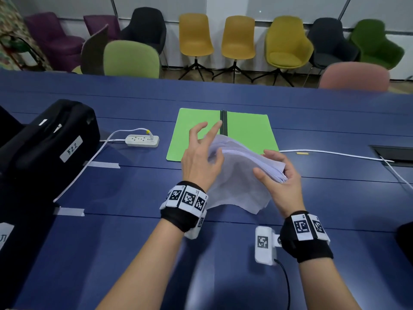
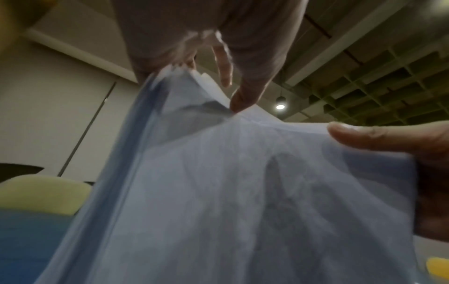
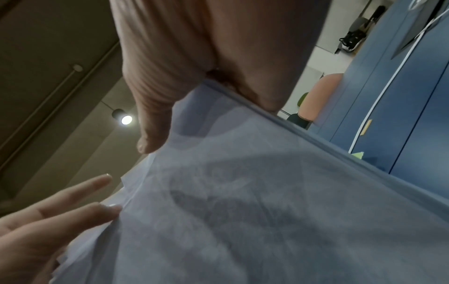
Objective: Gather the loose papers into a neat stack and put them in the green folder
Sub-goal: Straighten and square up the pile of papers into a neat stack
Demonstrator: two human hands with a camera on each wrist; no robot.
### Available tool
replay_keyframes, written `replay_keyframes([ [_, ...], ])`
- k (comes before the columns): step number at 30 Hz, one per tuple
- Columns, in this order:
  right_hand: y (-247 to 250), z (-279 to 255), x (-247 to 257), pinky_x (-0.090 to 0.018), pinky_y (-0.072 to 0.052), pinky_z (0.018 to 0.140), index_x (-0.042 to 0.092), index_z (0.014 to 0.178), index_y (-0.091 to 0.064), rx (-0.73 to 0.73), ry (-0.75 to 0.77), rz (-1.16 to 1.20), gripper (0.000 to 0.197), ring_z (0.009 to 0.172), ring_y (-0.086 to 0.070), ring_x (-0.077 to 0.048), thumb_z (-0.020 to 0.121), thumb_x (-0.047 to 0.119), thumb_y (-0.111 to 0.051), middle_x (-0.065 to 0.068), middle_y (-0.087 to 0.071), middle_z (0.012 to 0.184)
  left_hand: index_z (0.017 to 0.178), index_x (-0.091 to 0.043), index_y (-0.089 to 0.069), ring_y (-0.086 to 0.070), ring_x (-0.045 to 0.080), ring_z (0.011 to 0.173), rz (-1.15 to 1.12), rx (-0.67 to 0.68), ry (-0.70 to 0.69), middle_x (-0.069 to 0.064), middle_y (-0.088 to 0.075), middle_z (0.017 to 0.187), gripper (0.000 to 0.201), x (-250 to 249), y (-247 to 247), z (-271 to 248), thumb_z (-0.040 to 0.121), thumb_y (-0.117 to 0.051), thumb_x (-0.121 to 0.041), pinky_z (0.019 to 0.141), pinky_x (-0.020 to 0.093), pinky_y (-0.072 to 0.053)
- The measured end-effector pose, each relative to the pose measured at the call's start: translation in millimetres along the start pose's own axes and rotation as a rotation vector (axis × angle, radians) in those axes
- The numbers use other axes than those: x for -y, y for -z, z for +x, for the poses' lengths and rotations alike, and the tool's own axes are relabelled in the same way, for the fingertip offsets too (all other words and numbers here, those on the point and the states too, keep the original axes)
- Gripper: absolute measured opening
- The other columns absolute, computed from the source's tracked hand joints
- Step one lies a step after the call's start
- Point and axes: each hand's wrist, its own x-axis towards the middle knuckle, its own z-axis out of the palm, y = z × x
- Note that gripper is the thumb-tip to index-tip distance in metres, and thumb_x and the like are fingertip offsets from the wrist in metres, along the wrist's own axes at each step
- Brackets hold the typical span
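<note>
The stack of white papers (image 1: pixel 237 175) is lifted off the blue table (image 1: pixel 125 231), tilted, its lower sheets sagging toward me. My right hand (image 1: pixel 277 173) grips the stack's thick right edge, thumb on top and fingers underneath. My left hand (image 1: pixel 207 144) is at the stack's left edge, fingers spread and straight, thumb touching the paper. The green folder (image 1: pixel 245 130) lies open and flat just beyond the hands, with a dark spine (image 1: pixel 224 121). The left wrist view shows the papers (image 2: pixel 230 192) from below. In the right wrist view the papers (image 3: pixel 267 211) hide my right fingers.
A black case (image 1: pixel 49 139) labelled 522 stands at the left. A white power strip (image 1: pixel 142 140) with its cord lies left of the folder. A white cable (image 1: pixel 335 154) runs right toward a table hatch (image 1: pixel 395 153). Several chairs (image 1: pixel 195 36) line the far side.
</note>
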Motion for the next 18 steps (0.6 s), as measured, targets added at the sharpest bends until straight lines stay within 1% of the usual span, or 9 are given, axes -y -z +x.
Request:
replay_keyframes([
  [1,0,0,-1,-0.022,-0.051,0.082,0.031,0.105,-0.065,-0.004,0.004,-0.005,0.039,0.09,-0.062,-0.01,0.073,0.015,-0.08,0.002,-0.065,0.105,0.131,-0.037,-0.051,-0.053,0.01,0.083,0.063,0.005,-0.026,-0.004,-0.039,0.138,0.057,-1,0,1,0.078,-0.06,-0.015,0.064,0.028,-0.051],
  [3,0,1,-2,-0.025,-0.05,0.081,0.032,0.104,-0.066,-0.021,0.0,-0.007,0.034,0.086,-0.061,-0.013,0.074,0.022,-0.077,-0.001,-0.065,0.1,0.12,-0.035,-0.059,-0.056,0.013,0.078,0.117,0.018,-0.063,-0.003,-0.04,0.14,0.047,-4,-2,2,0.078,-0.058,-0.014,0.061,0.031,-0.05],
  [6,2,3,-3,-0.021,-0.05,0.076,0.028,0.106,-0.067,-0.023,-0.002,-0.006,0.033,0.079,-0.06,-0.01,0.077,0.016,-0.077,0.0,-0.065,0.092,0.09,-0.03,-0.069,-0.062,0.016,0.09,0.045,0.029,-0.075,-0.005,-0.054,0.127,0.011,-3,-5,2,0.082,-0.062,-0.028,0.073,0.038,-0.051],
  [8,4,3,-4,-0.016,-0.05,0.072,0.023,0.11,-0.067,-0.024,-0.005,-0.003,0.036,0.074,-0.06,-0.006,0.077,0.012,-0.077,0.002,-0.064,0.088,0.081,-0.027,-0.071,-0.064,0.017,0.092,-0.021,0.01,-0.067,-0.007,-0.062,0.115,0.009,0,-7,1,0.082,-0.064,-0.033,0.076,0.041,-0.051],
  [10,5,4,-5,-0.013,-0.05,0.07,0.021,0.111,-0.066,-0.028,-0.016,0.011,0.038,0.073,-0.06,-0.004,0.076,0.012,-0.077,0.002,-0.064,0.088,0.08,-0.024,-0.073,-0.066,0.012,0.087,-0.091,-0.002,-0.053,-0.01,-0.067,0.108,0.011,2,-5,1,0.082,-0.066,-0.032,0.075,0.036,-0.053],
  [12,6,4,-7,-0.011,-0.05,0.069,0.021,0.11,-0.067,-0.034,-0.037,0.032,0.036,0.073,-0.061,-0.002,0.076,0.011,-0.077,0.002,-0.065,0.089,0.081,-0.018,-0.075,-0.066,0.006,0.082,-0.175,-0.016,-0.028,-0.009,-0.07,0.106,0.01,4,1,0,0.083,-0.067,-0.024,0.073,0.021,-0.054],
  [14,5,5,-9,-0.01,-0.05,0.068,0.023,0.104,-0.068,-0.044,-0.056,0.015,0.031,0.074,-0.064,0.002,0.076,0.012,-0.077,0.009,-0.07,0.088,0.08,-0.011,-0.074,-0.065,0.002,0.087,-0.288,-0.036,0.014,-0.003,-0.07,0.108,0.007,9,8,-3,0.082,-0.068,-0.013,0.074,0.007,-0.048],
  [16,4,6,-11,-0.009,-0.05,0.067,0.024,0.092,-0.069,-0.068,-0.062,-0.015,0.022,0.071,-0.064,0.005,0.075,0.013,-0.078,0.017,-0.073,0.078,0.077,-0.008,-0.071,-0.063,0.001,0.097,-0.363,-0.083,0.102,-0.001,-0.068,0.11,0.005,18,17,-6,0.08,-0.067,-0.009,0.076,0.006,-0.045],
  [18,2,6,-16,-0.009,-0.049,0.063,0.023,0.084,-0.068,-0.086,-0.072,-0.019,0.018,0.064,-0.062,0.008,0.074,0.012,-0.078,0.022,-0.071,0.069,0.074,-0.01,-0.066,-0.062,0.007,0.105,-0.409,-0.132,0.203,0.0,-0.067,0.113,0.005,26,25,-9,0.079,-0.068,-0.012,0.079,0.007,-0.043],
])
